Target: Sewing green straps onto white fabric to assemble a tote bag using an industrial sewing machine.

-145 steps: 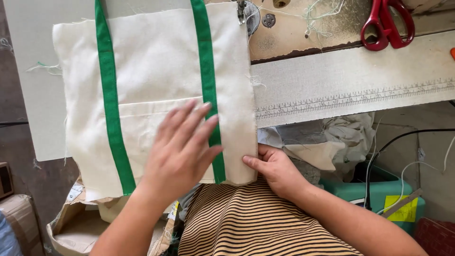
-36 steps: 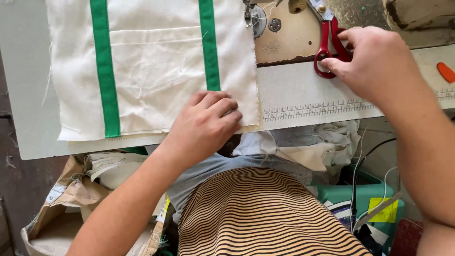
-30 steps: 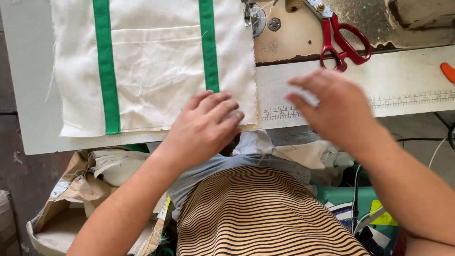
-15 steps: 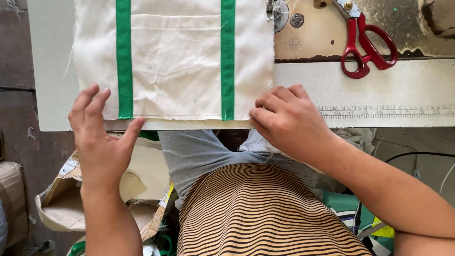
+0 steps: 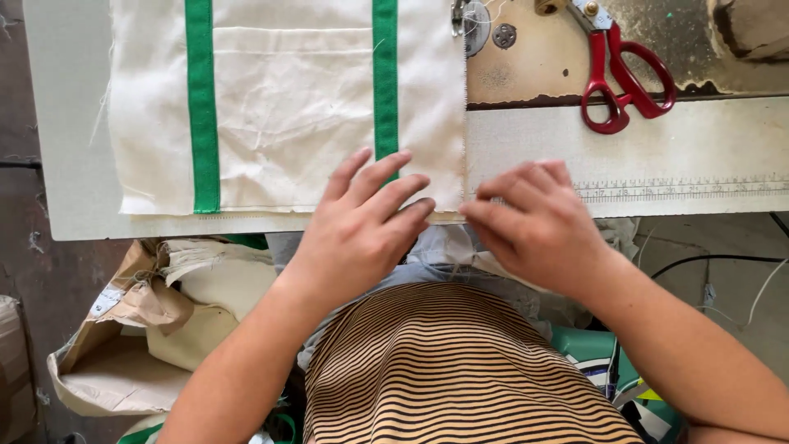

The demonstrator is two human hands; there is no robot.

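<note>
**Two hands meet at the corner of a cream canvas panel**

A person seated at a sewing table sets both hands at the near right corner of a cream canvas panel [image 5: 288, 107] trimmed with two green webbing straps [image 5: 385, 82]. The left hand [image 5: 362, 226] lies flat, fingers spread and pressing the fabric's bottom edge onto the table, seemingly to keep the panel from sliding. The right hand [image 5: 534, 222] sits just beside it, fingers drawn together at the corner where the cloth meets the tabletop's edge; whether they actually pinch the hem cannot be told, as the fingertips hide the contact.

The panel lies spread flat on the pale work table [image 5: 66, 123], its stitched patch pocket between the straps and its right edge running alongside the sewing machine's bed [image 5: 526, 66]. Nearly all of the fabric extends away from the hands, up and to the left.

Red-handled scissors [image 5: 625, 78] rest on the machine bed, well apart from both hands, and a printed ruler strip [image 5: 682, 189] runs along the table's front to the right. Fabric offcuts fill a paper bag [image 5: 123, 329] below.
</note>
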